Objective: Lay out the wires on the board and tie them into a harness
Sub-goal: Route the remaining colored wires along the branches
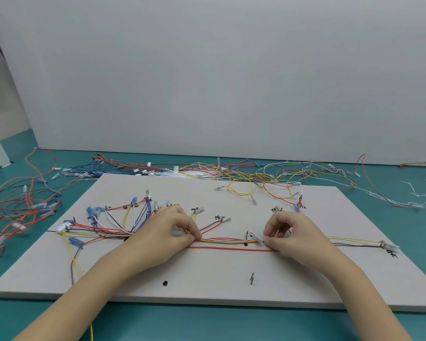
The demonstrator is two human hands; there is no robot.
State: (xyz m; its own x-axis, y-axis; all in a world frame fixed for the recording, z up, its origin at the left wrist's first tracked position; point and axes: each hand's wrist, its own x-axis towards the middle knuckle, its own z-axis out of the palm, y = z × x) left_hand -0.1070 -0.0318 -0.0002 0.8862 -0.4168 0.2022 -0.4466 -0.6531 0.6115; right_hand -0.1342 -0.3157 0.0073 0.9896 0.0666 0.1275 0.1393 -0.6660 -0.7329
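Observation:
A pale grey board (pixel 207 286) lies flat on the teal table. A wire bundle (pixel 224 240) of white, yellow, orange and red strands runs across its middle, with a single red wire (pixel 231 249) just below it. My left hand (pixel 167 227) pinches the bundle at its left part. My right hand (pixel 290 232) pinches the bundle's right end beside a small clear terminal (pixel 256 238). On the left of the board, wires fan out to blue and clear terminals (pixel 91 211) and a white connector (pixel 63 227). A yellow and a dark wire (pixel 354 243) run right to another terminal (pixel 390 246).
Loose red, blue, yellow and white wires (pixel 231 168) lie heaped along the table behind the board and at the left (pixel 17 205). White cable ties (pixel 421 196) lie at the far right. A grey pin (pixel 251 278) and a black dot (pixel 165 283) mark the board's front.

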